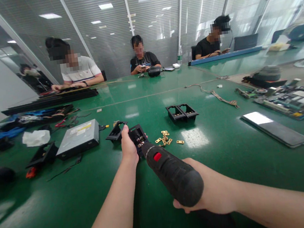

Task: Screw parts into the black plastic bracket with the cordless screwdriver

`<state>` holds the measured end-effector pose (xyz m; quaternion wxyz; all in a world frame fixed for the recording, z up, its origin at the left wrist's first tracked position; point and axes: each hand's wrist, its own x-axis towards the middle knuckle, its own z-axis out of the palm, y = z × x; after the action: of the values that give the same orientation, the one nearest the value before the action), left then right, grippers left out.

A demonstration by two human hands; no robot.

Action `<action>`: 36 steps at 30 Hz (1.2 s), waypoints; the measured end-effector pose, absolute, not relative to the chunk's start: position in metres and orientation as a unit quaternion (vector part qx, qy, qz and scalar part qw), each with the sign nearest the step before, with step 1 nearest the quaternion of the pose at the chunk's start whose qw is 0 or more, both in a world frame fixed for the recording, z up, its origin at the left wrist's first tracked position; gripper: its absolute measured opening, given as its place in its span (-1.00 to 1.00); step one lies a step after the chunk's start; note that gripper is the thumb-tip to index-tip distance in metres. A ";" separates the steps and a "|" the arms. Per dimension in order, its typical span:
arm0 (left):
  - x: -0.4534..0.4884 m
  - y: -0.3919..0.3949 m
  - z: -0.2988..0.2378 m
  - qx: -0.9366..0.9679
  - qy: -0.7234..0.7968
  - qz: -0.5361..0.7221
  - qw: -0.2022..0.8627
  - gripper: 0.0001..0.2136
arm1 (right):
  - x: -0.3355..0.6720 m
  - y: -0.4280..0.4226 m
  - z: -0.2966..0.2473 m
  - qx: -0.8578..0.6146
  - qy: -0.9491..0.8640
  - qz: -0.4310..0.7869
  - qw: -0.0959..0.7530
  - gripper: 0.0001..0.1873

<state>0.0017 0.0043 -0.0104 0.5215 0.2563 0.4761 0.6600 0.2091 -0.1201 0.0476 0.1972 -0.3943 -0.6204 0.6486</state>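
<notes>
My right hand (206, 185) is wrapped round the grip of a black cordless drill (174, 174) with a red switch on top. The drill's nose points away from me, into a black plastic housing (137, 135). My left hand (128, 145) holds that housing tilted up, thumb along its left side. Small metal parts show inside it; the drill's tip is partly hidden there. Another black frame (114, 134) lies just left of it. To the right is a loose pile of small brass plates (166, 138), and beyond them two black housings (182, 112) stand side by side.
On the left are an optical disc drive (78, 136), a crumpled white tissue (36, 138) and another black housing (42, 155). A phone (274, 127), circuit boards (292, 99) and a cord (213, 92) lie right. Several people sit across the green table (127, 95).
</notes>
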 end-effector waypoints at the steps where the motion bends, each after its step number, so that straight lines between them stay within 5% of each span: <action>1: 0.002 0.004 -0.010 0.256 0.476 0.660 0.521 -0.55 | 0.209 -0.120 0.048 -0.395 -0.619 0.650 0.195 -0.65; 36: 0.002 0.005 -0.009 0.246 0.475 0.665 0.522 -0.58 | 0.210 -0.120 0.052 -0.382 -0.624 0.652 0.197 -0.63</action>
<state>0.0023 0.0045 -0.0090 0.5218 0.2456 0.4751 0.6646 0.2101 -0.1199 0.0517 0.1965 -0.3824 -0.6243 0.6522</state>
